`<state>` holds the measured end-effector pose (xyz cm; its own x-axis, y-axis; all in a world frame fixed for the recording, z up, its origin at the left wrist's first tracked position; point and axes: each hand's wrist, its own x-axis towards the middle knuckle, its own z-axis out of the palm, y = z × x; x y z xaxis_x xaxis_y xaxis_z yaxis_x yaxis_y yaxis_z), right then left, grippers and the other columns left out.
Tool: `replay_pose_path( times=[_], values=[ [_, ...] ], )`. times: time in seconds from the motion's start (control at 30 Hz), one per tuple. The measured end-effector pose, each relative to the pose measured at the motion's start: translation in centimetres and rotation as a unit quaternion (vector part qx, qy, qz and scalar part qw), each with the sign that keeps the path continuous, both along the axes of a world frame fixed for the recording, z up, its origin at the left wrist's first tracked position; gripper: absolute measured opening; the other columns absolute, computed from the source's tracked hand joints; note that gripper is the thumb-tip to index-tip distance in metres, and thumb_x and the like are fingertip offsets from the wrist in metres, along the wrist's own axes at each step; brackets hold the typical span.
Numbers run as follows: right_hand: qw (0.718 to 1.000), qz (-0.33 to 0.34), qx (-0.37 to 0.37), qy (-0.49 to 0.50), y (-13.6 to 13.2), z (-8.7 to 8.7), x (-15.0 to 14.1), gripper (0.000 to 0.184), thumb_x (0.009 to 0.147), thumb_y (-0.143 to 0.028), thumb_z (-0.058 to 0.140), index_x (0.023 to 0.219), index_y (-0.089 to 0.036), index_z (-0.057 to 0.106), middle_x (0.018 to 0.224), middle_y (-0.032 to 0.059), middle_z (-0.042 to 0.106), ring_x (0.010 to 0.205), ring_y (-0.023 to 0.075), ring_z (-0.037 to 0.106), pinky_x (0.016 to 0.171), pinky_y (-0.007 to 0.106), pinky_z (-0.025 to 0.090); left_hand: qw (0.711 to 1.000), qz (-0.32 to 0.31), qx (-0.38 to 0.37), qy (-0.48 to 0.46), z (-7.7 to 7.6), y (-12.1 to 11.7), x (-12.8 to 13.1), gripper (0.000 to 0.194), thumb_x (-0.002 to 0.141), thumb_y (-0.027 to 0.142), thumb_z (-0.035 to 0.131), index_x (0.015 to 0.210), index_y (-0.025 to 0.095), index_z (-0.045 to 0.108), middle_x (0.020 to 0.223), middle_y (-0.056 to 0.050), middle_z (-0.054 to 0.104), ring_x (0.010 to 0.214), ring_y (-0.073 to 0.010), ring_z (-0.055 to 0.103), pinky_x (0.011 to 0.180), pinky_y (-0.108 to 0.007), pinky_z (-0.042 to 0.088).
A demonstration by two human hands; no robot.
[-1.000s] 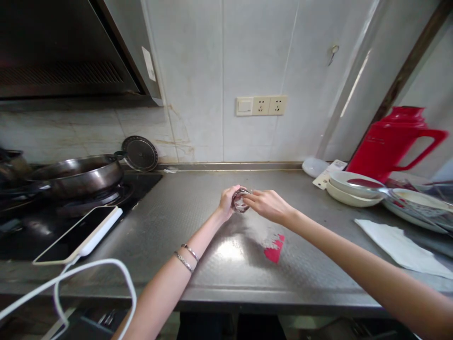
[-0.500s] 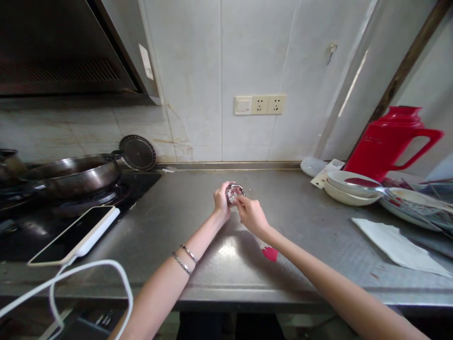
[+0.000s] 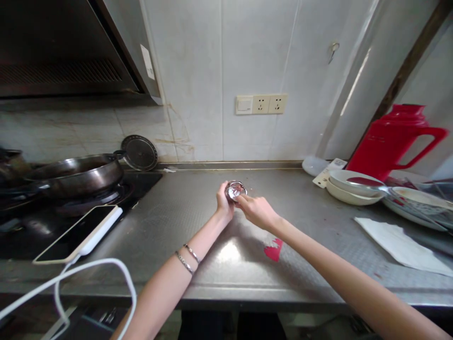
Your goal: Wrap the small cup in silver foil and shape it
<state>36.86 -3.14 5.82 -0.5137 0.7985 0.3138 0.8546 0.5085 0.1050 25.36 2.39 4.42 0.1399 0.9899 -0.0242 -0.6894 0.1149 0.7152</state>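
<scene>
A small round shiny metal dish (image 3: 234,191) is held over the middle of the counter, its hollow side towards me. My left hand (image 3: 222,200) is wrapped around its left side. At the near right rim, my right hand (image 3: 256,211) has its fingers pinched together, touching the dish. Whatever lies between those right fingertips is hidden. Below my right forearm a red heart-shaped patch (image 3: 272,249) shows on the steel counter (image 3: 198,189).
On the left, a steel pan (image 3: 79,175) sits on the black stove, with a phone (image 3: 78,234) and white cable (image 3: 116,263) in front. To the right are stacked bowls (image 3: 354,193), a red thermos jug (image 3: 389,137) and a white paper napkin (image 3: 398,243).
My right hand has shifted slightly right and down along the rim, so more of the dish's inside shows. My left hand still holds it. The view has moved slightly.
</scene>
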Motion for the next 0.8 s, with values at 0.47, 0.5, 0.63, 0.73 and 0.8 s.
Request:
replay_pose_path(
  times=[0.47, 0.5, 0.63, 0.73, 0.8],
  values=[
    [0.932, 0.247, 0.157, -0.212, 0.9, 2.2, 4.3, 0.032, 0.098, -0.01, 0.027, 0.085, -0.015, 0.055, 0.077, 0.0033, 0.06, 0.061, 0.0103, 0.05, 0.052, 0.026, 0.03, 0.951, -0.307, -0.021, 0.039, -0.4, 1.6, -2.7, 0.053, 0.087, 0.052, 0.04, 0.104, 0.009, 0.066, 0.089, -0.019, 0.072, 0.068, -0.0243, 0.067, 0.06, -0.034, 0.05],
    [0.929, 0.252, 0.16, -0.22, 0.9, 2.4, 4.3, 0.031, 0.098, -0.01, 0.027, 0.085, -0.015, 0.055, 0.077, 0.0032, 0.06, 0.061, 0.0103, 0.05, 0.052, 0.026, 0.03, 0.946, -0.321, -0.019, 0.041, -0.3, 1.6, -2.8, 0.055, 0.087, 0.052, 0.038, 0.106, 0.008, 0.066, 0.086, -0.018, 0.073, 0.066, -0.0233, 0.067, 0.06, -0.034, 0.05],
    [0.919, 0.245, 0.146, -0.271, 1.3, 3.1, 4.3, 0.03, 0.098, -0.011, 0.028, 0.087, -0.015, 0.055, 0.078, 0.0034, 0.06, 0.062, 0.0107, 0.052, 0.051, 0.026, 0.029, 0.937, -0.339, -0.031, 0.071, 0.3, 1.3, -2.9, 0.051, 0.086, 0.051, 0.044, 0.106, 0.009, 0.067, 0.075, -0.013, 0.072, 0.058, -0.0203, 0.064, 0.058, -0.034, 0.051],
    [0.922, 0.237, 0.114, -0.285, 1.5, 3.4, 4.1, 0.028, 0.097, -0.011, 0.031, 0.088, -0.015, 0.057, 0.081, 0.0043, 0.062, 0.065, 0.0118, 0.055, 0.052, 0.026, 0.031, 0.943, -0.314, -0.04, 0.101, 0.3, 1.1, -2.6, 0.039, 0.083, 0.042, 0.053, 0.1, 0.011, 0.069, 0.065, -0.007, 0.07, 0.052, -0.0174, 0.061, 0.052, -0.03, 0.049],
    [0.93, 0.22, 0.087, -0.28, 1.5, 3.7, 3.9, 0.024, 0.096, -0.01, 0.036, 0.088, -0.014, 0.058, 0.084, 0.0052, 0.064, 0.068, 0.0125, 0.057, 0.052, 0.025, 0.032, 0.956, -0.275, -0.035, 0.097, 0.1, 1.1, -2.3, 0.033, 0.081, 0.037, 0.056, 0.093, 0.01, 0.07, 0.062, -0.006, 0.068, 0.05, -0.0153, 0.059, 0.05, -0.027, 0.046]
  ],
)
